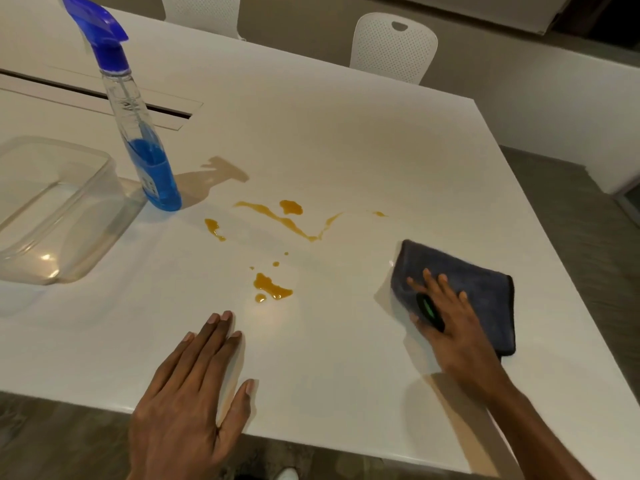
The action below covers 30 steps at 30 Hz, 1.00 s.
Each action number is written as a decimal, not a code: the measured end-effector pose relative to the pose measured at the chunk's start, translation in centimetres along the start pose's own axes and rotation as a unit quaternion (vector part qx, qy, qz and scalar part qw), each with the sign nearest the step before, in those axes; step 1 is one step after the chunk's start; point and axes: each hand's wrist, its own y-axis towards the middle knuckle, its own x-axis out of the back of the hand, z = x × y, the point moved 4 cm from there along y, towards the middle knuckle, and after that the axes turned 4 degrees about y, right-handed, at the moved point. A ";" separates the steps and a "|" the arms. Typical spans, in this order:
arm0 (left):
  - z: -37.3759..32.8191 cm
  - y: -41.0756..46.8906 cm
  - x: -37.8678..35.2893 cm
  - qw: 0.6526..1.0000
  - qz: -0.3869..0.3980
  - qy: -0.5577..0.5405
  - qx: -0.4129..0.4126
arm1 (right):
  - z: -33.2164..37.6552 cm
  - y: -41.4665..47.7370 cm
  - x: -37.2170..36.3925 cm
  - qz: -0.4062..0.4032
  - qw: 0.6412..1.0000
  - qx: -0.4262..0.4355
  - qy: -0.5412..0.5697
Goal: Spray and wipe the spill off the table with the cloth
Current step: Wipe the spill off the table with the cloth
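Note:
An orange-brown spill (272,287) lies in streaks and drops across the middle of the white table (346,140). A clear spray bottle (145,147) with blue liquid and a blue trigger head stands upright at the left, just behind the spill. A folded dark blue cloth (485,289) lies flat at the right. My right hand (446,320) rests flat on the cloth, fingers spread, with a small black and green object under the thumb. My left hand (197,386) lies flat on the table near the front edge, fingers apart, holding nothing.
A clear plastic container (20,258) sits at the left edge, next to the bottle. A long slot (104,98) runs across the table at the back left. Two white perforated chairs (394,46) stand behind the far edge. The table's front edge is under my left wrist.

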 end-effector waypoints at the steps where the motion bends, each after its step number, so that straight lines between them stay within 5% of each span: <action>1: 0.0 0.0 0.0 1.000 0.001 -0.001 0.002 | -0.6 1.6 0.4 -0.008 1.000 -0.015 -0.017; 5: -0.1 0.0 0.1 1.000 -0.004 -0.002 -0.007 | 1.2 5.4 -1.0 -0.012 0.998 -0.036 -0.044; 11: 0.1 0.1 0.1 1.000 0.003 -0.004 -0.006 | 4.1 1.3 -4.0 0.051 0.994 0.074 -0.064; 21: 0.1 0.0 0.1 1.000 -0.007 0.003 -0.005 | 1.7 9.4 -1.6 0.003 0.999 -0.018 -0.046; 30: 0.2 0.0 0.0 1.000 -0.013 0.000 0.009 | 2.2 4.1 -2.3 0.046 0.997 0.063 -0.011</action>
